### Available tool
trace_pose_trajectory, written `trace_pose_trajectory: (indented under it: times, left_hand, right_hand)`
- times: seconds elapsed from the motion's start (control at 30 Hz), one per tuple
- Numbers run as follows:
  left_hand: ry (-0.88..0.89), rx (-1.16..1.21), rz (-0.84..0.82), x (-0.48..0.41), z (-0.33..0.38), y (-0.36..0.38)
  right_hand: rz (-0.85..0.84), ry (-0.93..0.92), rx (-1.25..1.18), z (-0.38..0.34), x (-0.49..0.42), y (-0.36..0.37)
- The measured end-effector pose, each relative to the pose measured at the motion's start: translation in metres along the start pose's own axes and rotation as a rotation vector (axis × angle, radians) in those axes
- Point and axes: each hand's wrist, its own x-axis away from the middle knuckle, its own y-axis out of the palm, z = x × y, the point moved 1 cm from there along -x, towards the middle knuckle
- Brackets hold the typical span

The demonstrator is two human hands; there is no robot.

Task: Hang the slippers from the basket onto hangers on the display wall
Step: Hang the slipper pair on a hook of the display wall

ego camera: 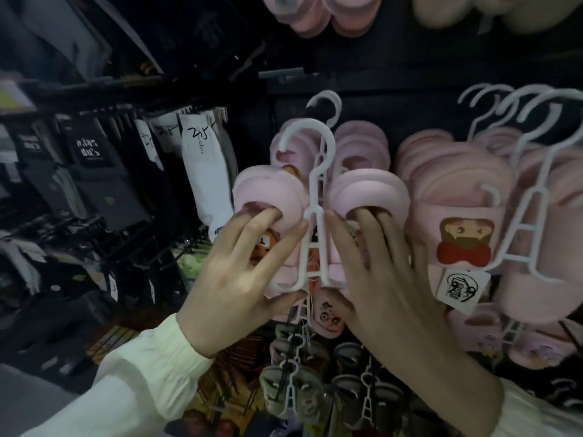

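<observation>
A: What could go wrong from here?

B: Take the grip first. The left hand (239, 269) has 2 fingers tucked into the mouth of the left slipper (268, 197) and its thumb pressed under the foot of the hanger (312, 222). The right hand (381, 279) has fingers pushed into the right slipper (366, 193), 1 finger lies beside the stem, and its thumb sits low by the foot. Neither palm wraps the frame, so I'd judge a tilt could slide a slipper off its prong.

A: And the hook?

B: The hook (307, 137) looks free, raised in front of a hung pair (359, 143) on the display wall. It could snag that pair's own hook or knock it loose, and the dim light hides whatever it should catch on. The bear slipper (463, 216) and its tag (459, 290) are just beside the right hand, so a wrist could nudge them.

A: Counts?

B: There are 2 hands, 2 pale sleeves (135, 383), 1 held hanger and 2 pink slippers on it. Behind it there is 1 more hook with pink slippers, too blurred to count. To the right are at least 4 white hooks (517, 102). Below are 2 hangers of grey-green slippers (284, 386), about 4 shoes. Further left are 1 white sock (205, 178) and several black sock packs (91, 152), number unclear. At the top are more pink top-row slippers (315, 14), cut off by the frame. There are 0 baskets in view.
</observation>
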Motion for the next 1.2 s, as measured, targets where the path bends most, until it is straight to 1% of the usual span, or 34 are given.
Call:
trace_pose_trajectory:
  times: [0.13, 0.27, 0.33, 0.53, 0.83, 1.03, 1.2]
  left_hand:
    - [0.031, 0.027, 0.099, -0.006, -0.005, -0.005]
    - [0.034, 0.028, 0.096, -0.013, -0.013, -0.007]
    - [0.025, 0.03, 0.077, -0.017, -0.02, -0.004]
    - [0.031, 0.043, -0.015, -0.021, -0.041, 0.016]
    - [-0.017, 0.031, -0.096, -0.034, -0.056, 0.051]
    - [-0.064, 0.01, -0.123, -0.047, -0.054, 0.076]
    - [-0.086, -0.011, -0.133, -0.05, -0.056, 0.093]
  right_hand:
    - [0.098, 0.015, 0.062, -0.006, 0.001, -0.005]
    - [0.143, 0.032, 0.077, -0.012, -0.006, -0.008]
    - [0.131, 0.047, 0.074, -0.015, -0.013, -0.008]
    - [0.019, 0.077, 0.106, -0.016, -0.03, 0.01]
    - [0.067, 0.118, 0.086, -0.007, -0.054, 0.048]
    - [-0.026, 0.14, 0.121, 0.005, -0.071, 0.062]
    - [-0.078, 0.149, 0.101, 0.011, -0.081, 0.072]
